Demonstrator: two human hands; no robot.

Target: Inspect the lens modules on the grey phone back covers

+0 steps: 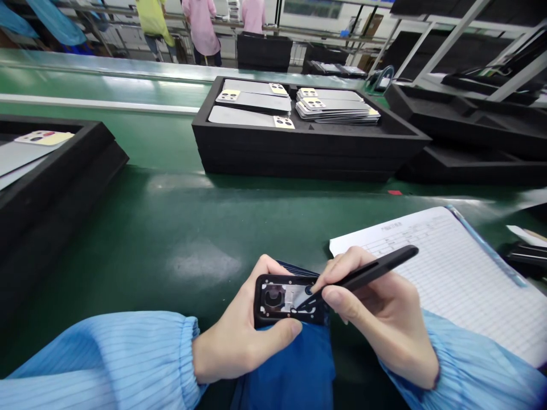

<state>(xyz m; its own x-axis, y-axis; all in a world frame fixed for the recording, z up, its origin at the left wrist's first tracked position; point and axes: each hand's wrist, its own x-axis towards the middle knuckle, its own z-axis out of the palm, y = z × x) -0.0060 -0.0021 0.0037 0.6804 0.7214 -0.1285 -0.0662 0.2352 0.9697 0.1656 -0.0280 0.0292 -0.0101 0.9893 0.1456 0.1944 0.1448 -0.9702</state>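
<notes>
My left hand (252, 336) is wrapped around a small black rectangular frame (257, 302), thumb along the near edge and fingers behind. Inside the frame show a large dark round opening, a silvery plate and small copper-coloured dots. My right hand (380, 307) pinches black tweezers (376, 267). They slant down to the left, with their tips over the right part of the frame; whether the tips grip anything is too small to tell. Under the frame lies a smooth blue sheet-like thing (294, 370), with layered dark edges at its far side.
A black tray (299, 151) holds stacked silver panels (252, 102) with pale camera corners. Another black tray (64, 165) stands left, and more black trays (470, 122) right. A lined paper form (461, 273) lies beside my right hand. People (200, 28) are in the background.
</notes>
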